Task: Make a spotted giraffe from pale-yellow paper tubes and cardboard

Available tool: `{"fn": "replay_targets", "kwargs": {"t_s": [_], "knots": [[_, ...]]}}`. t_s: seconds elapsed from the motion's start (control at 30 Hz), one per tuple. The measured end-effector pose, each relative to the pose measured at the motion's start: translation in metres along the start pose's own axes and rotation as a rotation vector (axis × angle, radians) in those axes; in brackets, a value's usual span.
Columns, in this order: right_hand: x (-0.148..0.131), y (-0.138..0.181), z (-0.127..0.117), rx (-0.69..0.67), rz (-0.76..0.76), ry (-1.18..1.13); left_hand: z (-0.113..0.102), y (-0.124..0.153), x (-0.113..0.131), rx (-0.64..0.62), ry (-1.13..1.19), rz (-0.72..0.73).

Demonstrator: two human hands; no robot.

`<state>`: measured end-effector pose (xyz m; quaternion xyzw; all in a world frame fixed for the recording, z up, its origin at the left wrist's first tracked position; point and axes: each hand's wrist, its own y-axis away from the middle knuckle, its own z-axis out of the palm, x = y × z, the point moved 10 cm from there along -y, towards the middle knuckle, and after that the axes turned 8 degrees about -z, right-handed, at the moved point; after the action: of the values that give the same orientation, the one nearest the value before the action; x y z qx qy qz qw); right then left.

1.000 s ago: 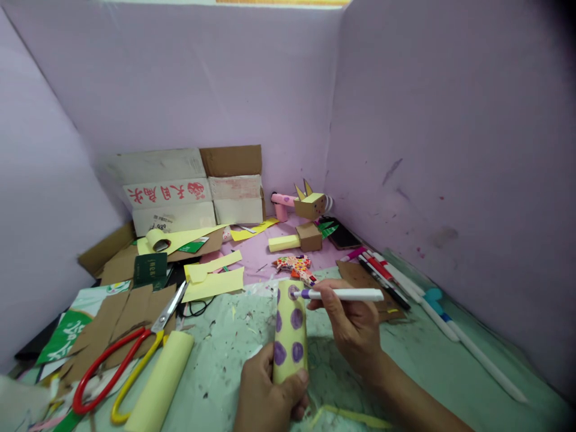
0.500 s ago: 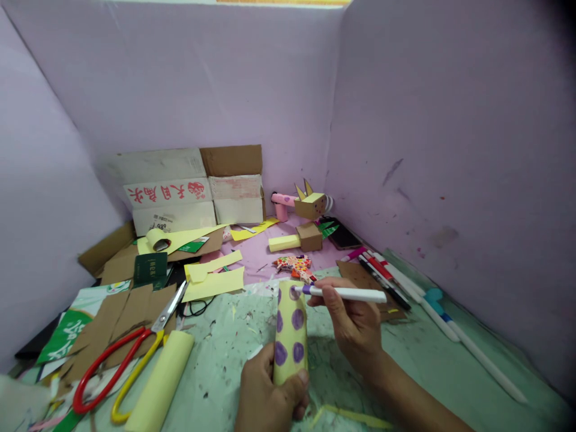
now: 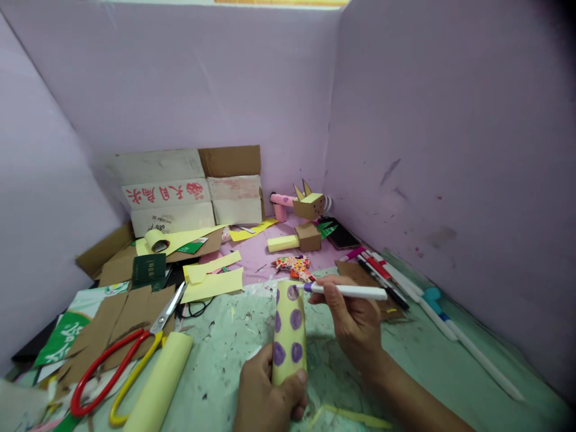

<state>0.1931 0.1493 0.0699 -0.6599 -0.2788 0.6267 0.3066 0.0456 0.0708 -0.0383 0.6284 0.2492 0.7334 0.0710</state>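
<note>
Lower centre of frame: your L hand is clamped round the btm of a yellow paper tube w/ purple spots, thumb across its front. Right of that, your R hand has its fingers pinched on a white marker, purple tip at the top right-hand spot, which looks patchily filled. To do it well, brace the tube w/ your L, use short, light strokes inside the outline, & roll the tube a bit so the curve faces the tip. Ink may smear; mind your L thumb.
</note>
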Motion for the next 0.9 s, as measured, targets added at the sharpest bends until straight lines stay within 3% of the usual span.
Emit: {"fn": "replay_targets", "kwargs": {"t_s": [0.9], "knots": [[0.0006,-0.0010,-0.0028,0.013,0.011,0.046,-0.0021,-0.0013,-0.0032,0.014,0.017,-0.011]]}}
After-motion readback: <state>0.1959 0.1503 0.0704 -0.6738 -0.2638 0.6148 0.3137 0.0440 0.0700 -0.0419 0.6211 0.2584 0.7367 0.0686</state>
